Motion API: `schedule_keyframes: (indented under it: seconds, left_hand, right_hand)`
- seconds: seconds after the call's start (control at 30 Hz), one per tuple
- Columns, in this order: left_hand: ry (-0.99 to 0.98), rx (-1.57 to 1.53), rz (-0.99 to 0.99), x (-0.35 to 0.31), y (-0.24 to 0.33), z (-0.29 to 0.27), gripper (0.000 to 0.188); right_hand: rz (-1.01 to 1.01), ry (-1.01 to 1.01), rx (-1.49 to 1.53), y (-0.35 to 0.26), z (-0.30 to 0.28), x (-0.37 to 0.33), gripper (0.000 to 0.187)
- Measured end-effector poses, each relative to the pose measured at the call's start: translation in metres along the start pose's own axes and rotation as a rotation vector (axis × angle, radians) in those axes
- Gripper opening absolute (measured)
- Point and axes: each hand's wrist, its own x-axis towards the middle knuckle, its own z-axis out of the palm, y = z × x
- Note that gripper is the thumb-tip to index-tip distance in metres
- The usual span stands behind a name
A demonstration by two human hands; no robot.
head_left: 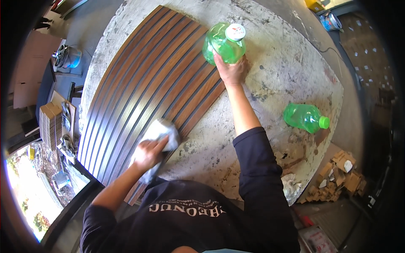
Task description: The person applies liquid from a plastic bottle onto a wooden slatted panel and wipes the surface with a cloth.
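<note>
Brown wood-grain slatted panel is laid at left. At its far right, a green plastic bottle is gripped by the right hand, fingers curled; a bunched white cloth, held near by the left hand, fingers partly closed, is best drawn lengthwise.

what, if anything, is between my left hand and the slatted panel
A white cloth, bunched at the left hand, over the slatted panel; I see nothing else between. Motion blur hides any finger contact.
</note>
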Motion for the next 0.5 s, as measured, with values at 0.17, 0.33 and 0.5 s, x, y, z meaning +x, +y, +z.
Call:
schedule_keyframes:
  seconds: [0.17, 0.33, 0.5]
  left_hand:
    - [0.082, -0.009, -0.036, 0.198, 0.022, 0.025, 0.039]
    - [0.062, -0.078, -0.114, 0.104, 0.029, 0.027, 0.052]
    - [-0.089, -0.014, -0.322, -0.157, 0.038, -0.035, 0.054]
  right_hand:
    - [-0.075, -0.076, -0.16, 0.007, 0.003, -0.002, 0.054]
    - [-0.096, -0.017, -0.23, 0.009, -0.006, 0.0, 0.052]
    - [0.008, -0.046, -0.147, 0.004, -0.003, 0.006, 0.053]
